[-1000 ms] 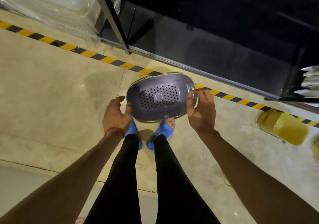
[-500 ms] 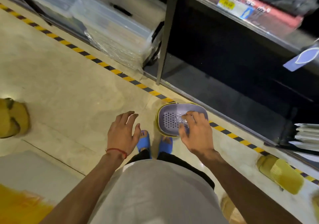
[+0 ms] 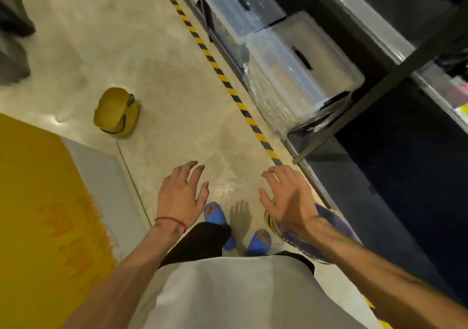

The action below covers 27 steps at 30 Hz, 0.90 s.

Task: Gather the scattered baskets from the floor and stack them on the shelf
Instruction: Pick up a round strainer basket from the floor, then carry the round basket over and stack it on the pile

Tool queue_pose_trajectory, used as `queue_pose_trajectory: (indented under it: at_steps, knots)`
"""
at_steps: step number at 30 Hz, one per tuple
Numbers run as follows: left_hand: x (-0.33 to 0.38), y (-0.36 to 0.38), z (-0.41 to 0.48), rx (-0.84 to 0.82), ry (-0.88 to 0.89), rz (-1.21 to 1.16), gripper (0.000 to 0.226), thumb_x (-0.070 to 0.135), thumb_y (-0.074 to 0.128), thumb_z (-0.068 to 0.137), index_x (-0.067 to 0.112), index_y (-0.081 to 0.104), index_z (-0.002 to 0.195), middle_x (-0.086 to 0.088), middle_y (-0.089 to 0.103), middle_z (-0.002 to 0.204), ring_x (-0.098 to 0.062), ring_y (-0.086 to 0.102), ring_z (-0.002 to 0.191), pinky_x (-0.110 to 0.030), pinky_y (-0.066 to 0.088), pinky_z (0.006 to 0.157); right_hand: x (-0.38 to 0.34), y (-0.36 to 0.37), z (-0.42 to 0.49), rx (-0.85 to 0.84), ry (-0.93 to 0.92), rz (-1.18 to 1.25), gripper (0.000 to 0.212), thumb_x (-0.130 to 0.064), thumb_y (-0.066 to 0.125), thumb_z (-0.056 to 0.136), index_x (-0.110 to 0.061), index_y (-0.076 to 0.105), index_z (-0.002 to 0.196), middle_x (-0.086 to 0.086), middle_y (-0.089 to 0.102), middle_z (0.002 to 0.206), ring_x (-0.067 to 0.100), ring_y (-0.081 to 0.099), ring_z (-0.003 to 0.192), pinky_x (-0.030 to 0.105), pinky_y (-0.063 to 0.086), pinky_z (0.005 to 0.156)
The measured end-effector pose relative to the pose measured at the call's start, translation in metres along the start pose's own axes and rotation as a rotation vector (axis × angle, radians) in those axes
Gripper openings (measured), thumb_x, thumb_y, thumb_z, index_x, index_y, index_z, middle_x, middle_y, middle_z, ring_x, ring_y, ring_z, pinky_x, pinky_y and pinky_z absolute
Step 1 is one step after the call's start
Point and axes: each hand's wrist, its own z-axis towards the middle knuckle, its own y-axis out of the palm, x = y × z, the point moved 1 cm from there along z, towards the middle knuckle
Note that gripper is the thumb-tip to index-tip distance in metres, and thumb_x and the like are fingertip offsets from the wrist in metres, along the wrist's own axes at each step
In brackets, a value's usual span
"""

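L hand [image 3: 181, 197] & R hand [image 3: 288, 202] open, fingers spread, holding nothing, above beige floor [image 3: 177, 75].
Purple plastic basket w/ yellow rim [image 3: 331, 216] on floor beside dark metal shelf [image 3: 379, 85], partly hidden under R forearm; rounded yellow plastic basket [image 3: 116, 112] on floor well apart, fwd-left.

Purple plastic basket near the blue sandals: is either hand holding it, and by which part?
Nothing is held. The left hand and the right hand are both open, fingers spread; the purple plastic basket lies below the right arm, gripped by neither.
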Motion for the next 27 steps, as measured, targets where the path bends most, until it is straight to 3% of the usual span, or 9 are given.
queue_pose_trajectory:
  at_steps: [14,18,21,27]
  knots:
    - [-0.205,-0.015,0.068,0.029,-0.384,-0.069,0.047,0.047,0.039,0.099,0.019,0.057,0.132,-0.002,0.055,0.138,-0.025,0.052,0.119,-0.041,0.047,0.088,-0.13,0.068,0.236,-0.124,-0.331,-0.041,0.032,-0.031,0.057,0.096,-0.01,0.066,0.119,0.01,0.065,0.113,0.031,0.059,0.102,0.041,0.048,0.084]
    - [-0.266,-0.028,0.091,0.028,-0.463,-0.034,0.047,0.047,0.038,0.099,0.021,0.057,0.133,-0.001,0.056,0.137,-0.025,0.053,0.118,-0.041,0.045,0.091,-0.174,0.079,0.305,-0.187,-0.307,-0.069,0.032,-0.038,0.057,0.098,-0.018,0.067,0.12,0.002,0.067,0.119,0.024,0.06,0.11,0.037,0.049,0.092]
    - [-0.3,-0.031,0.11,0.011,-0.534,-0.031,0.045,0.046,0.039,0.099,0.022,0.058,0.131,-0.001,0.057,0.135,-0.024,0.053,0.118,-0.041,0.041,0.096,-0.19,0.088,0.351,-0.157,-0.307,-0.018,0.033,-0.037,0.056,0.098,-0.014,0.069,0.118,0.005,0.066,0.118,0.026,0.059,0.11,0.039,0.047,0.093]
    - [-0.357,-0.02,0.162,-0.026,-0.675,-0.064,0.043,0.046,0.043,0.098,0.021,0.057,0.13,-0.001,0.056,0.136,-0.024,0.052,0.12,-0.042,0.043,0.095,-0.206,0.13,0.468,-0.228,-0.437,0.033,0.028,-0.033,0.061,0.099,-0.013,0.068,0.118,0.007,0.067,0.119,0.028,0.06,0.111,0.042,0.049,0.095]
